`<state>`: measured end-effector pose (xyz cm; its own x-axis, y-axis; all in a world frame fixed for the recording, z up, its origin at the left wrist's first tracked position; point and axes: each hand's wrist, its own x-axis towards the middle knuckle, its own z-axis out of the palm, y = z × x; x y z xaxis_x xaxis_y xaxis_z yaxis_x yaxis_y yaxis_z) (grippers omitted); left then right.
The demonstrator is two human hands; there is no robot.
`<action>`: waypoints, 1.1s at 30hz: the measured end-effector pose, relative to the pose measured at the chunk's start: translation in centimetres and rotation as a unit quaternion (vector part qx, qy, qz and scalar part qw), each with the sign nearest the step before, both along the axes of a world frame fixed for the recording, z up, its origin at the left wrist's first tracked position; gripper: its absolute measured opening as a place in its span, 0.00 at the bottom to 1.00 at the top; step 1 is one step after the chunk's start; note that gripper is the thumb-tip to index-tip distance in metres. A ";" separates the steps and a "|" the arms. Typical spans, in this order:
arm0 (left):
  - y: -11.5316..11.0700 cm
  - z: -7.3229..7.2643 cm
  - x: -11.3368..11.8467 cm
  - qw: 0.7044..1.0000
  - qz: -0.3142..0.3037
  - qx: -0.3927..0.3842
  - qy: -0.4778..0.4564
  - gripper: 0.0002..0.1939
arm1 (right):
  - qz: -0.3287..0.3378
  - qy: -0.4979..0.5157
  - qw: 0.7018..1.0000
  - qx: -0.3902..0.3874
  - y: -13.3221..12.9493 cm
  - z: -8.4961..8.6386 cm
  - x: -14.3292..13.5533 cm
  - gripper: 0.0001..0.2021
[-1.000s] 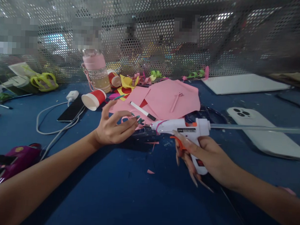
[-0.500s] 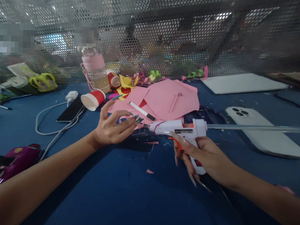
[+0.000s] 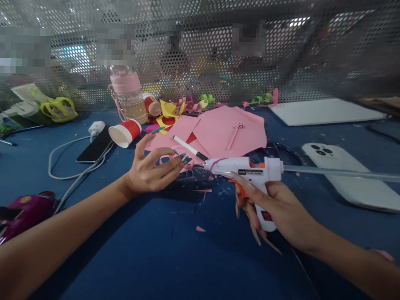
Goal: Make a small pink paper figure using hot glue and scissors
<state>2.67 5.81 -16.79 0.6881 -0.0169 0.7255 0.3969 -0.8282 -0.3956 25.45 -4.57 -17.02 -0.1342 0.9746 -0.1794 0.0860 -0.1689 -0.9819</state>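
Observation:
My right hand grips a white hot glue gun with an orange trigger, one finger at the trigger. A long clear glue stick sticks out of its back toward the right. The nozzle points left, close to the fingertips of my left hand. That hand is closed in a pinch, its long teal nails together, on what looks like a curled pink paper strip, mostly hidden by the fingers. Just behind lie a white marker with a black cap and pink paper sheets, with a thin rolled pink paper on top.
On the blue table a red paper cup, pink-lidded bottle and dark phone with cable stand left. A white phone and white board lie right. A purple object is near my left arm. Perforated metal rises behind.
My right hand has drawn the glue gun slightly to the right, its nozzle moving a little away from my left fingertips. My left hand has hardly moved.

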 end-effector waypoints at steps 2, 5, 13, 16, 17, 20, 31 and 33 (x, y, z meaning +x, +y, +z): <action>0.1 -0.1 0.0 1.000 -0.014 0.008 -0.002 0.07 | 0.006 0.006 1.000 0.006 0.0 0.0 0.0 0.22; 0.0 -0.1 0.0 1.000 -0.016 0.025 0.003 0.07 | 0.022 0.001 1.000 0.015 0.0 -0.1 0.1 0.22; -0.1 0.1 0.2 0.999 -0.014 0.044 -0.002 0.07 | 0.033 -0.016 0.999 0.005 0.1 -0.1 0.0 0.23; -0.1 0.1 0.1 0.999 -0.013 0.052 -0.005 0.07 | 0.029 -0.014 0.999 -0.011 0.2 0.2 -0.1 0.25; -0.1 0.1 0.1 0.999 -0.014 0.052 -0.005 0.07 | 0.029 -0.012 0.999 -0.015 0.2 0.2 -0.1 0.25; 0.0 0.1 0.0 0.999 -0.003 0.037 0.005 0.07 | 0.034 -0.004 0.999 -0.022 0.2 0.1 0.0 0.24; 0.0 0.0 0.0 1.000 -0.012 -0.024 -0.003 0.08 | 0.024 -0.010 1.000 0.012 0.1 0.0 0.0 0.23; -0.1 0.0 0.1 1.000 -0.003 -0.028 0.004 0.07 | 0.028 -0.013 0.999 0.010 0.1 0.0 -0.1 0.23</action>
